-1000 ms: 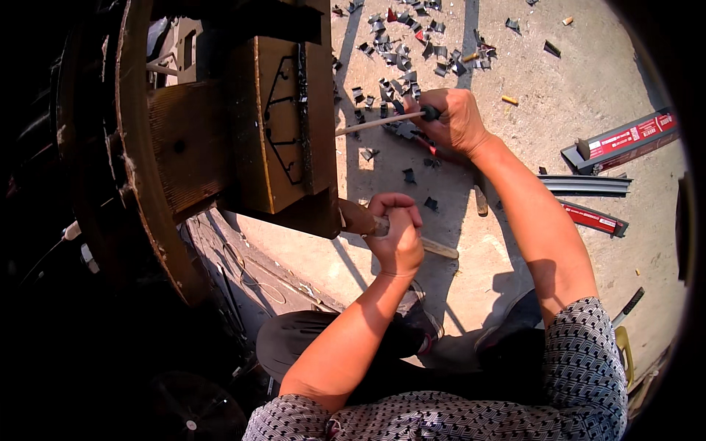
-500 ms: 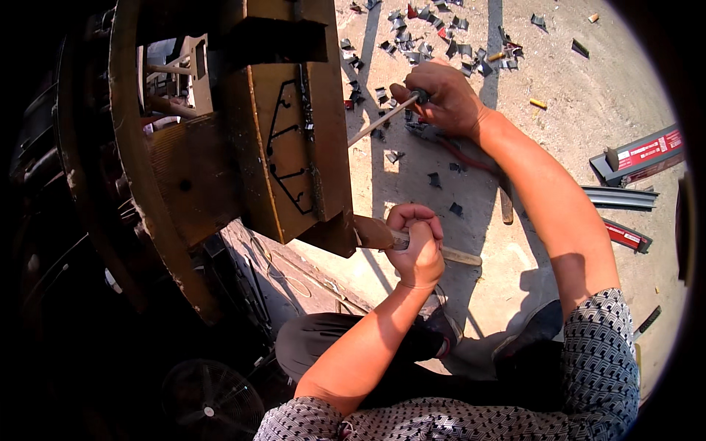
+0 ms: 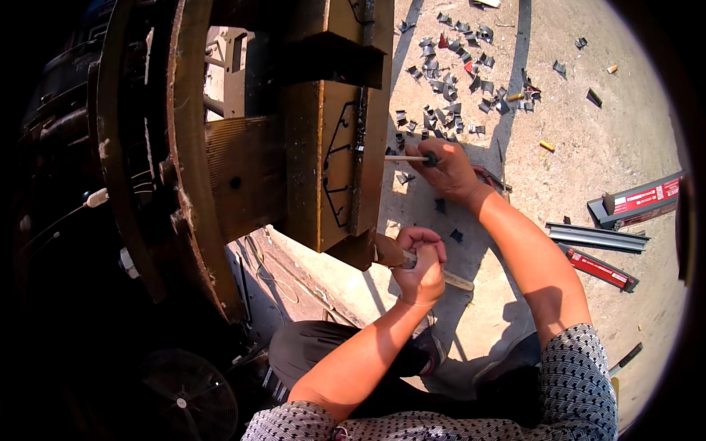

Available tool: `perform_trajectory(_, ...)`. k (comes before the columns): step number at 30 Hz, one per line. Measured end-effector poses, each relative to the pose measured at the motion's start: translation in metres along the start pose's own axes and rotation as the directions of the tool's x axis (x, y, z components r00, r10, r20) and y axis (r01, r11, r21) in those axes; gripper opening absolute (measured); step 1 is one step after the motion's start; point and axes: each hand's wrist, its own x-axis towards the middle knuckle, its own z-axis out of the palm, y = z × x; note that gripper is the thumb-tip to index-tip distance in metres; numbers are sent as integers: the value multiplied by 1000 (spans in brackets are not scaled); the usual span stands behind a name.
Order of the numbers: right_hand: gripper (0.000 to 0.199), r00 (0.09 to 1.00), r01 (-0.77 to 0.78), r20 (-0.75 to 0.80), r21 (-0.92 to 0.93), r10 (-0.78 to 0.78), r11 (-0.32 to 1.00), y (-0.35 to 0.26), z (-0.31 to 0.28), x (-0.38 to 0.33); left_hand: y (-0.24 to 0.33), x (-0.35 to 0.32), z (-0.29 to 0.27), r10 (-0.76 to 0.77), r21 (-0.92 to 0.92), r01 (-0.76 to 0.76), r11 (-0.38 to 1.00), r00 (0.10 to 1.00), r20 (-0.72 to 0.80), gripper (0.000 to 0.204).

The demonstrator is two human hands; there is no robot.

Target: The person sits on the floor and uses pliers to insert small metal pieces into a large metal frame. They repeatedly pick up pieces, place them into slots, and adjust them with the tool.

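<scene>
A large metal block [image 3: 304, 169] with a thin, profile-shaped dark slot in its face stands left of centre. My right hand [image 3: 450, 173] is closed around a screwdriver [image 3: 404, 158] with a dark grip. Its thin shaft lies nearly level and meets the block's right side, where the tip is out of sight. Lower down, my left hand [image 3: 421, 268] is wrapped round a wooden-handled tool [image 3: 460, 281]. The tool's thick brown end [image 3: 387, 251] is at the block's lower corner, and its pale handle sticks out beyond my fist.
Small dark offcuts [image 3: 441, 81] litter the ground beyond my right hand. On the right lie a grey profile length [image 3: 599, 237] and red-labelled profile pieces [image 3: 599, 269]. A round machine flange [image 3: 193, 162] rises at the left. A fan [image 3: 187, 400] stands at lower left.
My right hand has come down and closer to the block, and the screwdriver has gone from slanted to nearly level. My left hand keeps its grip. The whole view has shifted.
</scene>
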Motion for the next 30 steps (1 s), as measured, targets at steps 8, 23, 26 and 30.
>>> perform_trajectory(8, 22, 987, -148, -35, 171, 156, 974, -3, -7, 2, -2, -1, 3, 17, -12, -17, 1000, 1000, 19, 10)
perform_trajectory(23, 27, 977, -182, -61, 248, 203, 952, -6, 14, -5, -9, 2, -2, 48, -11, -48, 999, 999, 14, 9)
perform_trajectory(26, 28, 971, -223, -38, 191, 234, 956, -10, 14, -9, -11, 2, -5, 55, -18, -54, 998, 998, 31, 9)
perform_trajectory(30, 38, 955, -269, -64, 232, 291, 935, -15, 15, -4, -12, 3, -6, 75, -15, -74, 997, 997, 30, 9)
